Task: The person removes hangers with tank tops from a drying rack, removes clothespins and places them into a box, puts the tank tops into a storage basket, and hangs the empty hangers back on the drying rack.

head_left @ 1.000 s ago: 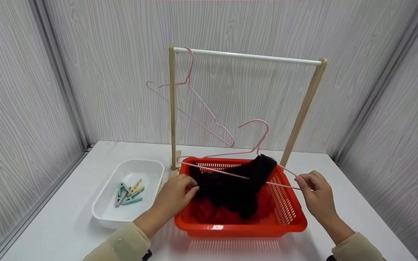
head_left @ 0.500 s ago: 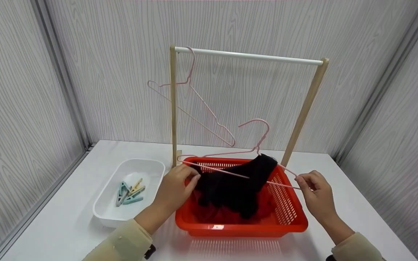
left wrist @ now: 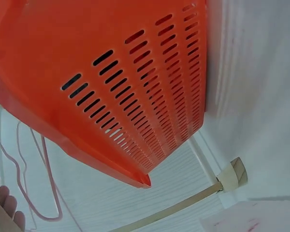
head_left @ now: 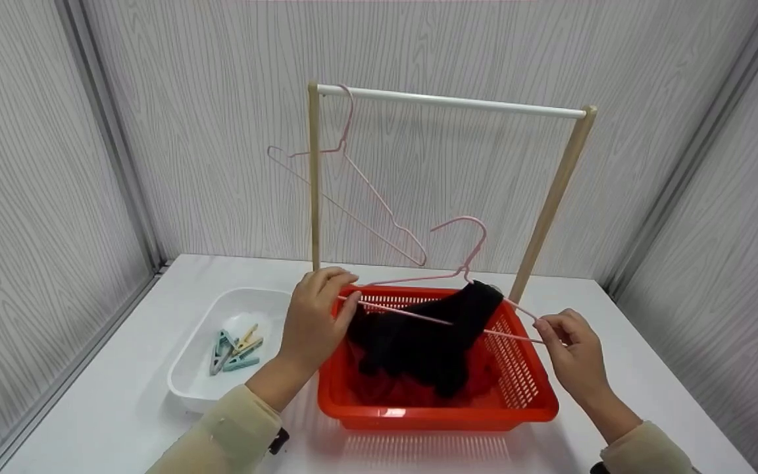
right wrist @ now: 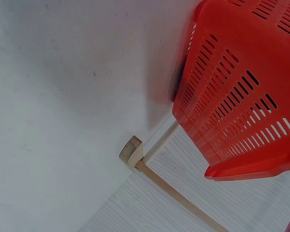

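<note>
A pink wire hanger [head_left: 405, 313] slants over the red basket [head_left: 438, 415], its hook pointing up. Near the right end my right hand [head_left: 573, 345] pinches the hanger between thumb and fingers. A black garment [head_left: 418, 349] is slipped over the hanger's right arm, and the rest of it droops into the basket. My left hand [head_left: 316, 316] is raised at the hanger's left end, overlapping it in the head view. The left wrist view has that looped end [left wrist: 53, 212] apart from the fingers [left wrist: 7, 205], which hold nothing there.
Behind the basket stands a rack with wooden posts [head_left: 556, 197] and a white bar [head_left: 451, 101]. Another pink hanger [head_left: 369, 187] hangs at its left end. A white tray [head_left: 185, 388] with several clothespins [head_left: 237, 349] is on the left. Red cloth [head_left: 392, 388] lies in the basket.
My left hand has moved up from beside the black garment to the hanger's left end, its fingers spreading. The right hand and the hanger have stayed nearly in place.
</note>
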Tool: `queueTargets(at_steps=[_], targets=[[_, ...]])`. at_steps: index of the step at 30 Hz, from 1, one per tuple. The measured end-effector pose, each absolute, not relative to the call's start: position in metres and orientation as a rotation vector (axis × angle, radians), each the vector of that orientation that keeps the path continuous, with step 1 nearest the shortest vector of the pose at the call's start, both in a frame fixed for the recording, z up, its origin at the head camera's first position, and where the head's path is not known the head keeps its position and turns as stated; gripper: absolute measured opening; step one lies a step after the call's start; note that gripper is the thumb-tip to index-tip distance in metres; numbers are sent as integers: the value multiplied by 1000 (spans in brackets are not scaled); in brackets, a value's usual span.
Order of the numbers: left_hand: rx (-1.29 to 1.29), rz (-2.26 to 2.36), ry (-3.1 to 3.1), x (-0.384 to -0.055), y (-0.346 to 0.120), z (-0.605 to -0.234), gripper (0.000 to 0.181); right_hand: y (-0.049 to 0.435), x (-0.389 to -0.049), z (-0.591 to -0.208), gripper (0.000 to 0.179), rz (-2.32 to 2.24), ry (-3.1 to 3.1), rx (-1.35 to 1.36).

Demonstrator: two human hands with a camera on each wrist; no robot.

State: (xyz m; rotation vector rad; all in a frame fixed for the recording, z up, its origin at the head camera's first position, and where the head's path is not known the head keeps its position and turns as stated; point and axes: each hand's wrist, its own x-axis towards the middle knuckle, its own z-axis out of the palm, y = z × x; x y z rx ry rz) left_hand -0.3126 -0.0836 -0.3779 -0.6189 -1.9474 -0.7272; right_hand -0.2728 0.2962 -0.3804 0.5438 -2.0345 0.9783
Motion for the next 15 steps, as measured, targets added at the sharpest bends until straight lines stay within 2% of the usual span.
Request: queueTargets(at_steps=[5,15], targets=[[-624,-699,-1993,-320,-85,-381,31,295,-272,-379,11,986,-2045,536],[-655,-761,-2033,-323,-83,-385,18,293,-272,-378,14,986,-2023,592]])
